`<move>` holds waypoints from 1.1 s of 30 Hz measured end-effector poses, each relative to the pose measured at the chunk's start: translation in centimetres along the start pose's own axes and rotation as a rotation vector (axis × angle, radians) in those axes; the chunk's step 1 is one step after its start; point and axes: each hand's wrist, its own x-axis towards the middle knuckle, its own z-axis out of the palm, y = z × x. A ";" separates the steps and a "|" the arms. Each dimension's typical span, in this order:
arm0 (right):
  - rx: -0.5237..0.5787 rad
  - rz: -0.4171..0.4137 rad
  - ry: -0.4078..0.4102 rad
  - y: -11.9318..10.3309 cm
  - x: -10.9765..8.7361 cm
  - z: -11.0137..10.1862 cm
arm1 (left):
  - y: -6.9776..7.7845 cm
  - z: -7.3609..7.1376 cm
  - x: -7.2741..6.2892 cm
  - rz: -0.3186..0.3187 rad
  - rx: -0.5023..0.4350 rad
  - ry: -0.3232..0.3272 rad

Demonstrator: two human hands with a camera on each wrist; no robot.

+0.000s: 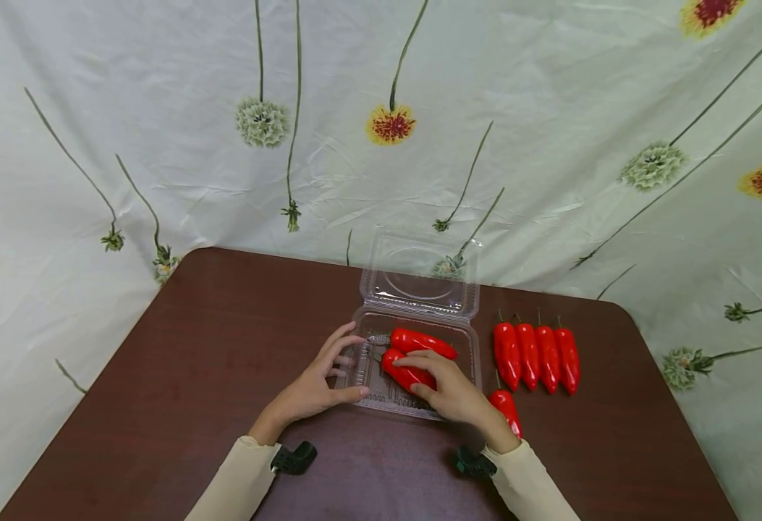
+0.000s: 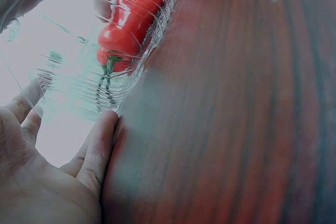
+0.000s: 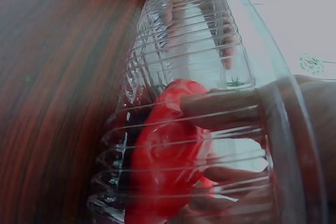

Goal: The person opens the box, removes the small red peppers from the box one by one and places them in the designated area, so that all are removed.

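Note:
A clear plastic clamshell box sits on the table with its lid raised at the back. Inside the box, my right hand grips a red chili pepper, thumb and fingers to either side of its body. Behind that one, a second red pepper lies across the tray. Spread along the box's left side is my left hand, its thumb at the front left corner. Through the ribbed wall, the right wrist view shows fingers on the gripped pepper.
Right of the box, several red peppers stand side by side in a row, stems to the back. One more pepper lies nearer, partly behind my right wrist. A flowered white cloth hangs behind the brown table.

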 end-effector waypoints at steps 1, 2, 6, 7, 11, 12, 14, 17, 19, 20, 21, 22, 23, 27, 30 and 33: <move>-0.002 -0.003 -0.001 0.0 0.0 0.0 | 0.0 0.0 0.0 0.001 0.002 0.000; -0.004 -0.004 -0.002 0.1 0.0 0.0 | -0.1 0.0 0.0 0.002 0.004 0.000; 0.001 0.000 -0.017 0.1 0.0 0.0 | -0.1 0.0 0.0 0.006 0.008 0.000; 0.003 -0.001 -0.020 0.2 0.1 0.0 | -0.1 0.0 0.0 0.006 0.008 -0.001; 0.004 -0.018 -0.033 0.2 0.1 0.1 | 0.1 0.0 0.0 0.002 -0.001 -0.003; 0.003 -0.020 -0.036 0.3 0.1 0.1 | 0.1 0.0 0.0 0.002 -0.001 -0.003; 0.001 -0.027 -0.041 0.3 0.1 0.1 | 0.1 0.0 0.0 0.001 -0.001 0.000; 0.006 -0.029 -0.042 0.2 0.1 0.0 | 0.1 0.1 0.0 0.000 0.001 0.002; 0.008 -0.030 -0.038 0.2 0.1 0.0 | 0.1 0.1 0.0 -0.001 0.002 0.004; 0.010 -0.030 -0.036 0.2 0.1 -0.1 | 0.1 0.1 0.0 0.000 0.002 0.003; 0.013 -0.028 -0.034 0.1 0.1 -0.1 | 0.0 0.1 0.0 0.001 0.003 0.004; 0.013 -0.027 -0.032 0.1 0.1 -0.1 | 0.0 0.1 0.0 0.000 0.005 0.004; 0.013 -0.026 -0.030 0.1 0.1 -0.1 | -0.1 0.0 0.0 -0.001 0.007 0.004; 0.022 -0.021 -0.021 0.0 0.1 -0.2 | -0.2 0.0 0.0 0.001 0.011 0.005; 0.035 -0.018 -0.001 0.0 0.1 -0.2 | -0.2 0.0 0.0 0.004 0.013 0.006; 0.057 -0.015 0.032 0.1 0.0 -0.2 | -0.2 0.1 0.0 0.005 0.017 0.005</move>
